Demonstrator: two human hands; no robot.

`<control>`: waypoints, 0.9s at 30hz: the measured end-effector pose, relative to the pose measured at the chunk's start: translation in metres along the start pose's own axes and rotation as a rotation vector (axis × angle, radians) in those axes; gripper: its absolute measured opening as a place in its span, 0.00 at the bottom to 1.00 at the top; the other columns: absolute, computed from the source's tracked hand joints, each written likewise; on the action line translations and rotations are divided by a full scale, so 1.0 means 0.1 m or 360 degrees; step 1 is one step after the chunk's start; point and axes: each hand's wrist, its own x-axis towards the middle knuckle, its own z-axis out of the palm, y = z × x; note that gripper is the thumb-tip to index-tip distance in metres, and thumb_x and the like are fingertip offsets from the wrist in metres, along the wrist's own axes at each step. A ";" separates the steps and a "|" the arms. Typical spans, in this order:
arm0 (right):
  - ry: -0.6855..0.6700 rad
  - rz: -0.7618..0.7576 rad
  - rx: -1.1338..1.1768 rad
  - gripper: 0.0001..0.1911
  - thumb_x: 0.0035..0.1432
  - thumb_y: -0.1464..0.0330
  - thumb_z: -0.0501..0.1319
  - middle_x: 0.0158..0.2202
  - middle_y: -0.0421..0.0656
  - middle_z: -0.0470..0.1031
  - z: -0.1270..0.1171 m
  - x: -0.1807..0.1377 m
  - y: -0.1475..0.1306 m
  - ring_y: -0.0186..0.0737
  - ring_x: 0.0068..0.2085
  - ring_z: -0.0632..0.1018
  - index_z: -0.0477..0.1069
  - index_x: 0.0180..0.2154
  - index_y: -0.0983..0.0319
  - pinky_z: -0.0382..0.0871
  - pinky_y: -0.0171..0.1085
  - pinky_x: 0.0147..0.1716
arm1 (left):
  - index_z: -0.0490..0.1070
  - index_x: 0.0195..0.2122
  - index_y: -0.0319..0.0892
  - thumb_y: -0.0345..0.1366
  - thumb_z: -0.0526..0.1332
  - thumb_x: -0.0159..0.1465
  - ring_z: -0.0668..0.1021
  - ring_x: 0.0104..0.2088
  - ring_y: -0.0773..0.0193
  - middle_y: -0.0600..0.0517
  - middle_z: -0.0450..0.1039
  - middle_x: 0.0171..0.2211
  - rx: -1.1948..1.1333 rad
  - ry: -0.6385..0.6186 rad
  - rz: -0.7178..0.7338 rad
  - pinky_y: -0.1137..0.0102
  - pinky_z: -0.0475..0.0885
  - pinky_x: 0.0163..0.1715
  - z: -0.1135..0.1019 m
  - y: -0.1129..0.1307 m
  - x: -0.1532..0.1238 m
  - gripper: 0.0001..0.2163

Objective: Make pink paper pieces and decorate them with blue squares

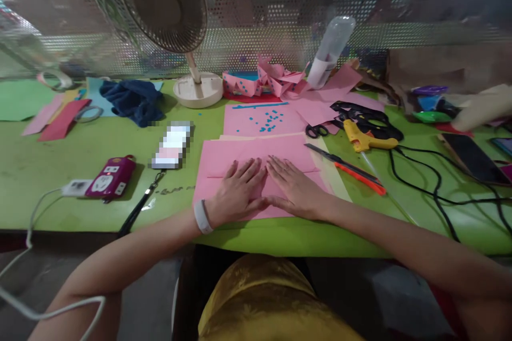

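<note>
At the near edge of the green table [248,237], my pink sheet [240,149] lies with a flap [288,146] folded over, while dotted pink paper shapes [280,82], seemingly finished, stand at the far side. My left hand [240,189] and right hand [295,185] lie flat on it, fingers slightly spread and clamped on nothing, the crease likely unfinished; the orange cutter [348,165] rests unheld at right, and blue bits [263,129] lie loose beyond.
</note>
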 end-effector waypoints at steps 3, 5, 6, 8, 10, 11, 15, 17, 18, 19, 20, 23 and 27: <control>0.0002 -0.0003 -0.0018 0.49 0.64 0.42 0.43 0.71 0.59 0.41 0.02 -0.03 0.02 0.51 0.72 0.44 0.40 0.70 0.73 0.42 0.53 0.69 | 0.50 0.69 0.36 0.63 0.43 0.66 0.52 0.70 0.43 0.37 0.45 0.70 0.0036 0.0006 -0.0101 0.43 0.46 0.65 -0.01 0.03 -0.05 0.41; -0.0004 0.0005 -0.0019 0.49 0.64 0.42 0.43 0.71 0.59 0.40 0.01 -0.03 0.01 0.51 0.72 0.44 0.40 0.70 0.73 0.42 0.53 0.69 | 0.50 0.69 0.35 0.64 0.43 0.65 0.52 0.70 0.41 0.34 0.44 0.70 0.0074 0.0030 -0.0179 0.42 0.47 0.65 -0.01 0.03 -0.13 0.42; -0.0004 0.0010 -0.0016 0.49 0.64 0.42 0.43 0.71 0.59 0.40 0.00 -0.02 0.00 0.51 0.72 0.44 0.40 0.70 0.74 0.42 0.52 0.70 | 0.50 0.69 0.34 0.65 0.43 0.65 0.51 0.70 0.41 0.33 0.44 0.70 0.0093 0.0047 -0.0213 0.42 0.47 0.65 -0.01 0.02 -0.18 0.42; -0.0013 0.0027 0.0000 0.50 0.64 0.42 0.42 0.71 0.59 0.41 -0.02 -0.01 -0.02 0.51 0.72 0.44 0.41 0.70 0.74 0.41 0.52 0.70 | 0.51 0.69 0.31 0.65 0.43 0.64 0.51 0.69 0.40 0.30 0.46 0.69 0.0124 0.0091 -0.0270 0.42 0.49 0.65 -0.01 -0.01 -0.28 0.44; -0.0043 0.0056 0.0012 0.51 0.63 0.40 0.41 0.71 0.60 0.41 -0.03 0.00 -0.02 0.51 0.72 0.44 0.43 0.69 0.75 0.41 0.51 0.70 | 0.51 0.68 0.29 0.66 0.43 0.63 0.52 0.69 0.39 0.28 0.47 0.68 0.0143 0.0133 -0.0308 0.44 0.50 0.65 -0.01 -0.06 -0.38 0.46; -0.0063 0.0076 0.0016 0.52 0.62 0.39 0.41 0.71 0.60 0.40 -0.04 -0.01 -0.02 0.50 0.72 0.43 0.43 0.69 0.76 0.41 0.51 0.70 | 0.51 0.68 0.28 0.67 0.42 0.63 0.52 0.69 0.39 0.27 0.47 0.68 0.0150 0.0147 -0.0314 0.45 0.50 0.65 -0.01 -0.08 -0.42 0.47; -0.0084 0.0175 0.0026 0.53 0.62 0.39 0.42 0.71 0.59 0.38 -0.08 -0.16 0.10 0.51 0.72 0.43 0.40 0.70 0.75 0.42 0.50 0.70 | 0.51 0.68 0.28 0.66 0.41 0.64 0.52 0.69 0.42 0.30 0.48 0.68 0.0181 0.0158 -0.0309 0.48 0.52 0.66 -0.01 -0.15 -0.56 0.46; -0.0060 0.0241 0.0019 0.51 0.62 0.40 0.43 0.72 0.56 0.38 -0.10 -0.27 0.18 0.51 0.71 0.44 0.37 0.70 0.72 0.43 0.50 0.70 | 0.50 0.68 0.28 0.66 0.41 0.64 0.53 0.69 0.43 0.30 0.48 0.68 0.0202 0.0150 -0.0314 0.50 0.54 0.66 0.00 -0.19 -0.63 0.46; -0.0052 0.0270 0.0011 0.51 0.62 0.40 0.43 0.72 0.56 0.39 -0.11 -0.32 0.21 0.52 0.71 0.44 0.36 0.71 0.71 0.44 0.50 0.70 | 0.49 0.68 0.28 0.66 0.41 0.64 0.53 0.69 0.44 0.31 0.49 0.68 0.0209 0.0145 -0.0317 0.50 0.54 0.66 0.00 -0.21 -0.67 0.46; -0.0049 0.0290 -0.0001 0.50 0.63 0.41 0.43 0.72 0.56 0.39 -0.12 -0.36 0.24 0.52 0.71 0.44 0.36 0.71 0.71 0.44 0.51 0.70 | 0.49 0.69 0.28 0.66 0.41 0.64 0.54 0.69 0.45 0.31 0.49 0.69 0.0213 0.0141 -0.0321 0.51 0.55 0.65 0.00 -0.25 -0.71 0.46; -0.0047 0.0302 -0.0015 0.50 0.63 0.41 0.42 0.72 0.57 0.39 -0.13 -0.39 0.27 0.53 0.71 0.45 0.37 0.70 0.72 0.44 0.51 0.69 | 0.48 0.69 0.28 0.65 0.41 0.65 0.54 0.69 0.45 0.31 0.49 0.69 0.0212 0.0136 -0.0326 0.51 0.55 0.65 -0.02 -0.29 -0.76 0.45; -0.0024 0.0307 -0.0050 0.51 0.63 0.41 0.41 0.71 0.59 0.41 -0.12 -0.43 0.29 0.54 0.71 0.46 0.40 0.70 0.74 0.45 0.51 0.69 | 0.56 0.67 0.34 0.62 0.40 0.67 0.61 0.67 0.46 0.33 0.56 0.66 0.0153 0.0038 -0.0335 0.50 0.61 0.61 -0.22 -0.43 -0.82 0.39; 0.0013 0.0311 -0.0088 0.51 0.63 0.40 0.42 0.71 0.59 0.43 -0.09 -0.40 0.28 0.54 0.71 0.46 0.41 0.70 0.73 0.45 0.53 0.69 | 0.70 0.56 0.42 0.59 0.45 0.67 0.72 0.58 0.45 0.39 0.69 0.59 0.0141 0.0102 -0.0458 0.53 0.67 0.55 -0.67 -0.43 -0.54 0.31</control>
